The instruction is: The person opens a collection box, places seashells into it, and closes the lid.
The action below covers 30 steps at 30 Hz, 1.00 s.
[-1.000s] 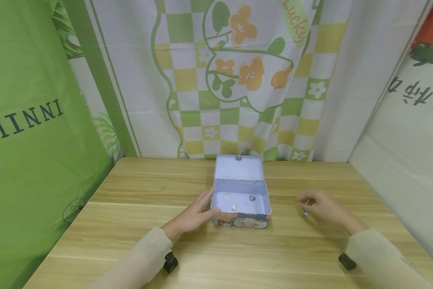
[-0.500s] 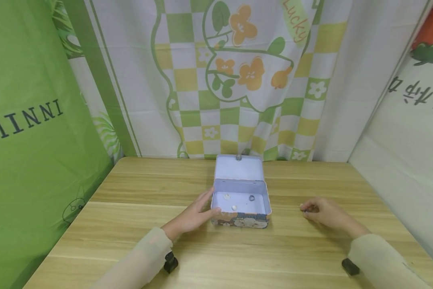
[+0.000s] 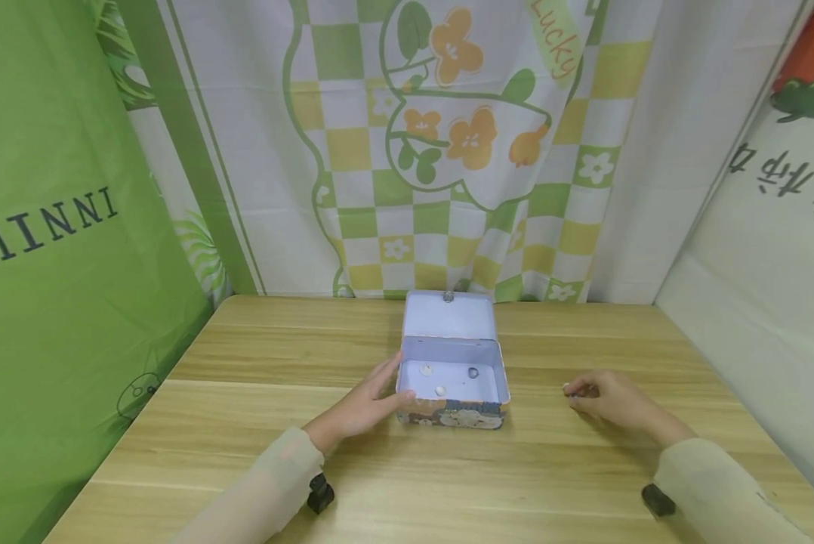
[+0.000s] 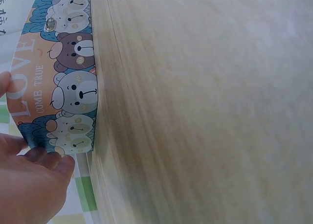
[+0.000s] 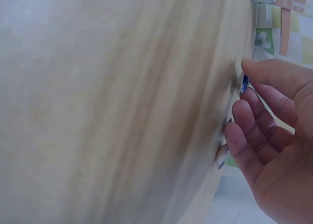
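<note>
An open tin box [image 3: 453,414] with a bear print stands mid-table, its lid [image 3: 449,316] tipped back. My left hand [image 3: 366,400] grips its left side, thumb at the front rim and fingers along the side wall. The left wrist view shows the bear-printed front [image 4: 73,72] beside the fingers. Inside lie a flat whitish piece [image 3: 426,369], a white round piece [image 3: 441,391] and a dark round piece [image 3: 473,372]. To the right of the box, low over the table, my right hand [image 3: 614,400] pinches a small shiny blue piece [image 5: 244,83] between thumb and fingers.
Another small tan-and-dark piece [image 5: 222,156] shows past the right hand's fingertips in the right wrist view. A wooden table [image 3: 278,340] carries everything. Behind it hangs a checked curtain [image 3: 461,219]; green cloth [image 3: 74,302] closes the left, whitish cloth [image 3: 753,287] the right.
My right hand has shifted slightly toward me and right, and its fingers have closed in around the small blue piece. The left hand and the box stay as they were.
</note>
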### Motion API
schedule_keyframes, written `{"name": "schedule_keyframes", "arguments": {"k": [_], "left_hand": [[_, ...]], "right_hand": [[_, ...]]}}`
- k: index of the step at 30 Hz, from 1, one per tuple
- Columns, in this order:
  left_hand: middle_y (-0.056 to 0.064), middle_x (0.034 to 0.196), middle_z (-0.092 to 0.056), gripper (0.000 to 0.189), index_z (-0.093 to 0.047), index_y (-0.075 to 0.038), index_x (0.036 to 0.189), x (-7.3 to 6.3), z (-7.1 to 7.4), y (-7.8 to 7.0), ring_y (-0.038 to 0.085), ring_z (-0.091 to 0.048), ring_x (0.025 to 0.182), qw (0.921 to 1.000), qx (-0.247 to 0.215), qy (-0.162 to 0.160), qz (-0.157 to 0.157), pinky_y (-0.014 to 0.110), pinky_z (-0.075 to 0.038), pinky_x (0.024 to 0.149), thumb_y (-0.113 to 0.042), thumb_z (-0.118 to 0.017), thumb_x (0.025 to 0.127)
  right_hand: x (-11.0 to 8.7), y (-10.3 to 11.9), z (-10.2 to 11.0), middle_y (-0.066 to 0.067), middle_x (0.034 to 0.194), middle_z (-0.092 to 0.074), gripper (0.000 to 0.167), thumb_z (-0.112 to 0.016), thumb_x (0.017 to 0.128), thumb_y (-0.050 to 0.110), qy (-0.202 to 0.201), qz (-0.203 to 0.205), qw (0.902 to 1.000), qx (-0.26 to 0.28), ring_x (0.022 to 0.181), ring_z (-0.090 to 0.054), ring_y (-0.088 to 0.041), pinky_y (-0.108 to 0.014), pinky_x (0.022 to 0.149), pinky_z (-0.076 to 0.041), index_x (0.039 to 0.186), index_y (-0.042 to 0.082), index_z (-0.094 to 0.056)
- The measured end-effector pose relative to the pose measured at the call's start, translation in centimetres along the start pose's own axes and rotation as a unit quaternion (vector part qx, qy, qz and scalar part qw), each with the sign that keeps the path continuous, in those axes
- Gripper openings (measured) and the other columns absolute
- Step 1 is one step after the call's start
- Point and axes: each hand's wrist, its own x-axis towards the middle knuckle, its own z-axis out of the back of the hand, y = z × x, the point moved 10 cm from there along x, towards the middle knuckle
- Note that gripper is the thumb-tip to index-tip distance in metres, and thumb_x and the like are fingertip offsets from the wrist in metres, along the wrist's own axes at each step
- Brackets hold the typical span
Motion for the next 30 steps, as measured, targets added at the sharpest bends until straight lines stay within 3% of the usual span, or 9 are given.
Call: {"name": "schedule_keyframes", "arguments": {"k": [13,21,30], "left_hand": [[0.008,0.167,-0.004,0.081,-0.006,-0.016,0.163,0.0,0.0,-0.2,0.036,-0.008,0.151,1.0000,0.000,0.000,-0.004,0.066,-0.016,0.114,-0.044,-0.053,0.103],[0.011,0.167,-0.004,0.081,-0.007,-0.018,0.163,-0.1,0.1,-0.1,0.036,-0.008,0.150,1.0000,-0.001,-0.001,0.000,0.067,-0.016,0.114,-0.045,-0.053,0.103],[0.011,0.167,-0.004,0.081,-0.006,-0.017,0.163,-0.1,0.0,-0.2,0.036,-0.009,0.150,1.0000,-0.002,0.002,-0.004,0.066,-0.016,0.114,-0.045,-0.053,0.103]], "right_hand": [[1.5,2.1,2.1,-0.001,0.096,-0.070,0.024,-0.071,0.094,0.016,0.005,-0.003,0.9999,0.009,0.085,-0.062,-0.016,-0.033,0.070,-0.054,0.111,-0.002,-0.071],[2.3,4.8,3.6,-0.007,0.099,-0.070,0.021,-0.071,0.094,0.012,-0.014,0.024,0.9995,0.011,0.083,-0.064,-0.018,-0.025,0.056,-0.056,0.110,0.000,-0.073],[3.5,7.7,3.8,-0.001,0.102,-0.071,0.017,-0.072,0.094,0.016,-0.030,0.056,0.9977,-0.026,0.087,-0.063,-0.015,-0.034,0.075,-0.055,0.107,0.007,-0.075]]}}
